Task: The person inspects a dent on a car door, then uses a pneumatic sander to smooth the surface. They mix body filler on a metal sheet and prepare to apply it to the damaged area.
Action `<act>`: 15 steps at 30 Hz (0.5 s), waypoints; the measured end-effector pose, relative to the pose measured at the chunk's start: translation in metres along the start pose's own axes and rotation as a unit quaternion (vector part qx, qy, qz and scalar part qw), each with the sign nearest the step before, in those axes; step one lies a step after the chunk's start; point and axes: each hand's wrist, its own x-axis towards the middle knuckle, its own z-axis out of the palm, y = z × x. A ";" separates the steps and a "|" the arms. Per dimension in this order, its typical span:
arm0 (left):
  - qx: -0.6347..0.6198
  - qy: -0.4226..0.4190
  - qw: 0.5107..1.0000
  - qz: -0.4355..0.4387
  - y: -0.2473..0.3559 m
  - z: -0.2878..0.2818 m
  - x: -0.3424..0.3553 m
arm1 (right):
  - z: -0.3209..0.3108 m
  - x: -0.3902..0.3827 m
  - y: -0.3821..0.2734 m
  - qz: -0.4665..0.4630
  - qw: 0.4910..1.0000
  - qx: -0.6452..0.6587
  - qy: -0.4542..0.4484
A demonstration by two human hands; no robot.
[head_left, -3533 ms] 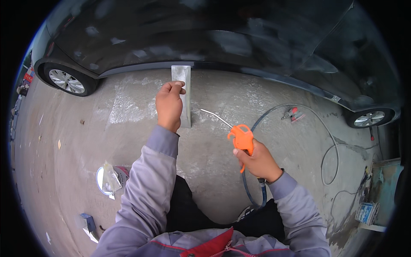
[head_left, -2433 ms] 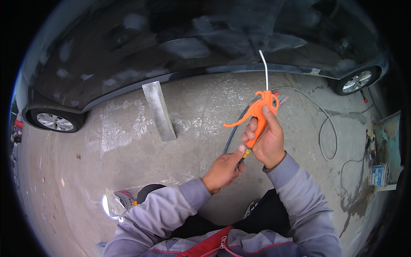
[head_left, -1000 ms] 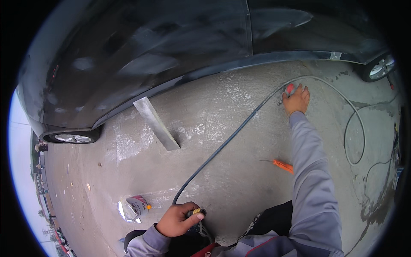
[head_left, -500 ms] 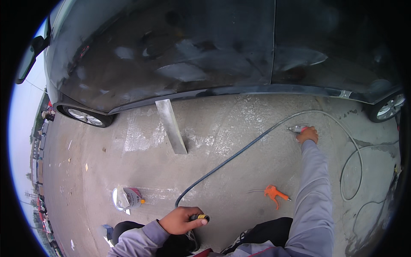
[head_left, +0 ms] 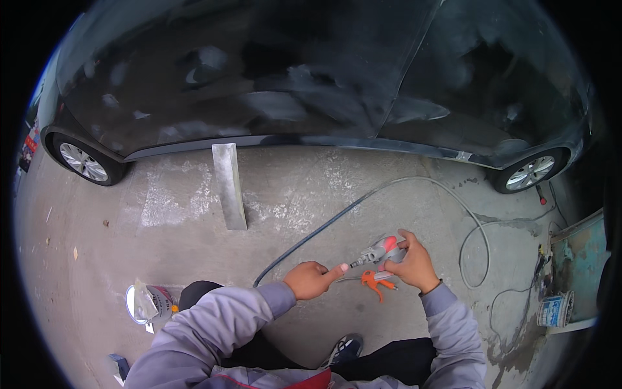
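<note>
My right hand (head_left: 416, 264) grips a grey and red air tool (head_left: 382, 249); its exact kind is hard to make out. The tool's metal fitting points left at my left hand (head_left: 314, 279). That hand is closed around the end of an air hose (head_left: 324, 228), its thumb close to the fitting. The coupling itself is mostly hidden by the fingers, so whether the two parts touch is unclear. Just below the tool, an orange air blow gun (head_left: 374, 279) lies on the concrete floor.
A dark car (head_left: 259, 78) with pale sanded patches spans the far side. A long metal strip (head_left: 229, 188) lies before it. At left stands a can (head_left: 155, 303); at right, a small bucket (head_left: 555, 310) beside a worn greenish cabinet (head_left: 583, 259). Hose loops lie on the right.
My right hand has lifted the air tool off the floor and brought it back toward my left hand. The left hand has moved forward. The view has shifted right.
</note>
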 end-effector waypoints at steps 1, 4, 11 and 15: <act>-0.020 0.002 1.000 -0.001 0.002 -0.001 -0.003 | -0.002 -0.010 -0.022 -0.028 0.999 -0.024 0.024; -0.067 0.011 0.998 0.000 0.003 -0.013 -0.019 | 0.001 -0.025 -0.070 -0.062 0.994 -0.028 0.082; -0.090 0.060 0.994 0.010 -0.016 -0.046 -0.043 | 0.037 -0.044 -0.115 -0.174 0.956 -0.124 0.203; -0.086 0.064 0.994 0.030 -0.035 -0.053 -0.045 | 0.054 -0.050 -0.132 -0.219 0.937 -0.146 0.228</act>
